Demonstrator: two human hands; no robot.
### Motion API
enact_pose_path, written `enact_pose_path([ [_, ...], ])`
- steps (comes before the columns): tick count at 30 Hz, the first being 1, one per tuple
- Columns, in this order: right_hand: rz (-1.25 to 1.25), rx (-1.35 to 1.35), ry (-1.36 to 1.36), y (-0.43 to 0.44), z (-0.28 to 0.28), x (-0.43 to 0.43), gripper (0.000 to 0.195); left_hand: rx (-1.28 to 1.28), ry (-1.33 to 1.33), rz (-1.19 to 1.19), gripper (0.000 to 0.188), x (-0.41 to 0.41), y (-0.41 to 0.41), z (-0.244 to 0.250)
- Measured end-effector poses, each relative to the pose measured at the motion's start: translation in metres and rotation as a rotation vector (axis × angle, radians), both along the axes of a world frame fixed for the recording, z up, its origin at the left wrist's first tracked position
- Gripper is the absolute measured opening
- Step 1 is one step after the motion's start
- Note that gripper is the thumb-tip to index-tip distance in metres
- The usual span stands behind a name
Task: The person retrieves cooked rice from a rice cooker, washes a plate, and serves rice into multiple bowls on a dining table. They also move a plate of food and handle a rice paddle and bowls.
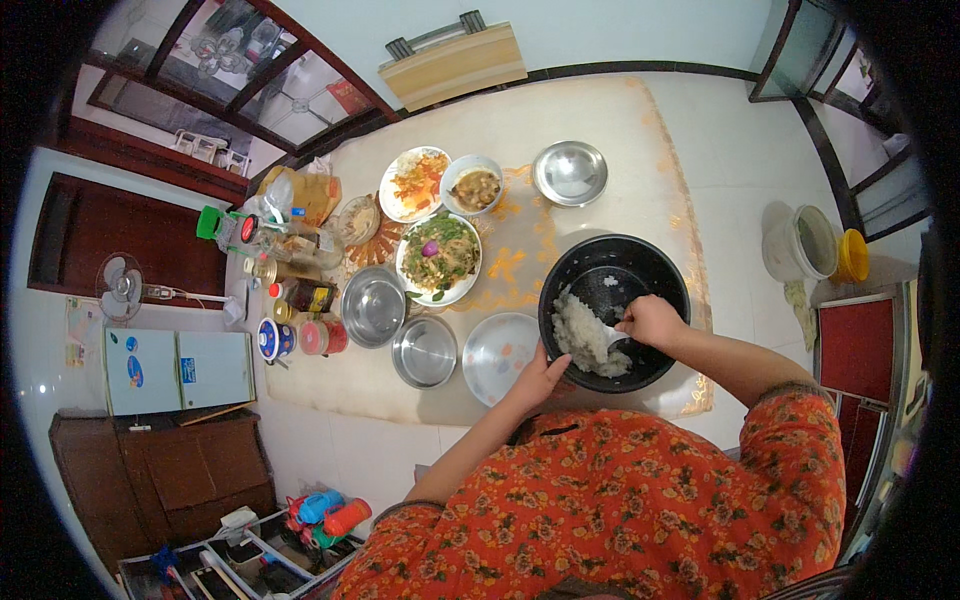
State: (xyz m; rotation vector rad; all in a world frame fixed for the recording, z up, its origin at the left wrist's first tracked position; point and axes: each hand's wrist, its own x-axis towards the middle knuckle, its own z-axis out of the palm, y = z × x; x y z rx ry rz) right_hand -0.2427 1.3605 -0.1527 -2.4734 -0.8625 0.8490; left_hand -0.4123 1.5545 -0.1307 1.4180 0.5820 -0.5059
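A black rice-cooker inner pot (613,259) stands at the near right of the table, with cooked white rice (581,334) heaped along its left side. Inside it, my right hand (651,322) grips a white rice paddle (615,336) whose blade meets the rice. My left hand (541,375) holds the pot's lower left rim, thumb against the outer wall. Just left of the pot lies a pale plate (499,356) with a faded pattern, partly behind my left forearm. Two bare steel bowls, one smaller (424,352) and one larger (373,307), sit farther left.
Beyond are a plate of greens and shreds (439,259), a bowl of stew (474,189), a red-and-white dish (414,184) and a steel bowl (570,174). Bottles and jars (307,296) crowd the left end. A bucket (801,241) stands on the floor at right.
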Motion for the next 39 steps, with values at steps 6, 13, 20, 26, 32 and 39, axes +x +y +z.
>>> enact_pose_path([
  [6, 0.098, -0.130, 0.136, 0.004, -0.020, 0.004, 0.051, 0.127, -0.109, -0.061, 0.065, -0.002, 0.003, -0.023],
  [13, 0.075, -0.004, 0.110, 0.004, -0.013, 0.004, 0.051, 0.076, -0.128, -0.043, 0.059, -0.008, 0.005, -0.048],
  [20, 0.045, 0.034, 0.108, 0.003, 0.000, 0.001, 0.048, 0.026, -0.121, -0.081, 0.066, -0.006, 0.007, -0.023],
  [26, 0.036, 0.041, 0.161, -0.002, 0.042, 0.002, 0.050, 0.012, -0.245, -0.106, 0.090, -0.009, 0.019, -0.030],
  [32, -0.032, 0.027, 0.148, -0.011, 0.078, 0.001, 0.053, 0.272, -0.486, -0.040, 0.098, -0.025, 0.027, -0.022],
  [39, -0.171, 0.051, 0.132, -0.031, 0.078, -0.015, 0.054, 0.315, -0.410, 0.020, 0.091, -0.059, 0.065, -0.023],
])
